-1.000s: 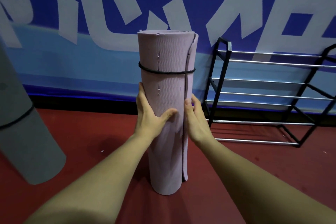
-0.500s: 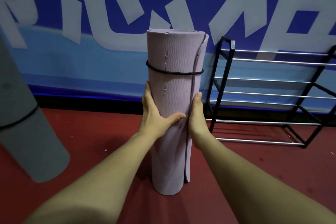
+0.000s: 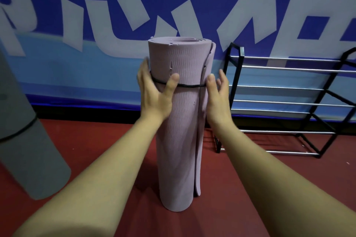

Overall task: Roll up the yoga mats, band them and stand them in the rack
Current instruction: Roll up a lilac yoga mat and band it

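Observation:
A purple yoga mat (image 3: 181,131) stands rolled and upright on the red floor, with a black band (image 3: 189,85) around its upper part. My left hand (image 3: 154,94) lies against the roll's left side at band height, fingers straight up and thumb across the band on the front. My right hand (image 3: 216,98) is at the roll's right side. Its thumb touches the mat's loose edge beside the band, and its fingers are spread, off the mat. The black rack (image 3: 289,88) with chrome bars stands just right of the mat, against the wall.
A grey rolled mat (image 3: 25,150) with a black band leans in at the left edge. A blue and white banner wall (image 3: 96,25) runs close behind the purple mat. Red floor (image 3: 115,140) lies between the two mats.
Both hands have slid up the purple mat from its middle to the band. The right hand's fingers have come off the mat and spread. The mat still stands in the same spot.

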`<state>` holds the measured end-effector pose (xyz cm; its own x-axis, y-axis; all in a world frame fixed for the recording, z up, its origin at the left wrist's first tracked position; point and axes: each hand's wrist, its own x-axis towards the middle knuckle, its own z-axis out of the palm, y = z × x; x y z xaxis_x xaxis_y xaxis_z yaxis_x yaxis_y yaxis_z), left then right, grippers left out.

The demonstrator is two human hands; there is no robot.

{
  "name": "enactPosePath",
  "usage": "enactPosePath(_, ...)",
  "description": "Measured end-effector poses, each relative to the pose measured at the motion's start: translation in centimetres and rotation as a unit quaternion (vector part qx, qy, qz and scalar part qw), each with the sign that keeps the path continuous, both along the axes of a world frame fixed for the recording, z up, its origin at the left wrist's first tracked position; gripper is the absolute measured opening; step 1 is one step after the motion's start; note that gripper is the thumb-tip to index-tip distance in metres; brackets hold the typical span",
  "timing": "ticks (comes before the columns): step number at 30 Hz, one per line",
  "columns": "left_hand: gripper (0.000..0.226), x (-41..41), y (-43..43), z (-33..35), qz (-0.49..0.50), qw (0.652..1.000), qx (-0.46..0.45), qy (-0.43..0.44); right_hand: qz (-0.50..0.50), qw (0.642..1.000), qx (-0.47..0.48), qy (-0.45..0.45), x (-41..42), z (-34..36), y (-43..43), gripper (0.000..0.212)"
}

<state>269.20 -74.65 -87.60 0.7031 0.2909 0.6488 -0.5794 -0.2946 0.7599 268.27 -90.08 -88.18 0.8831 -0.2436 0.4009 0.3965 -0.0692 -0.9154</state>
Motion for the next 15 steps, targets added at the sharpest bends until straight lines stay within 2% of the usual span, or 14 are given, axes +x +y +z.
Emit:
enactPosePath(3, 0.126, 0.6, 1.3, 1.5, -0.067, 0.997, 0.036, -0.001, 0.056, 0.998, -0.015, -0.040, 0.1, 1.9, -0.8, 0.102)
enactPosePath(5, 0.125, 0.6, 1.8, 1.1, -0.084, 0.996, 0.037, 0.015, 0.087, 0.993, -0.038, -0.064, 0.1, 2.7, -0.5, 0.091)
enactPosePath(9, 0.104, 0.3, 2.3, -1.1, -0.081, 0.995, 0.023, 0.049, 0.090, 0.994, -0.047, -0.040, 0.0, 1.8, 0.8, 0.076)
enactPosePath(11, 0.108, 0.2, 2.9, -2.4, -0.082, 0.993, 0.030, 0.074, 0.097, 0.993, -0.067, -0.022, -0.6, 0.6, 0.7, 0.061)
enactPosePath(13, 0.123, 0.4, 3.5, -2.8, -0.080, 0.993, 0.030, 0.078, 0.108, 0.989, -0.101, 0.002, -0.9, -0.3, 0.2, 0.056)
enactPosePath(15, 0.140, 0.4, 3.7, -1.5, -0.084, 0.994, 0.004, 0.073, 0.099, 0.987, -0.124, 0.009, -1.0, -0.3, -0.1, 0.075)
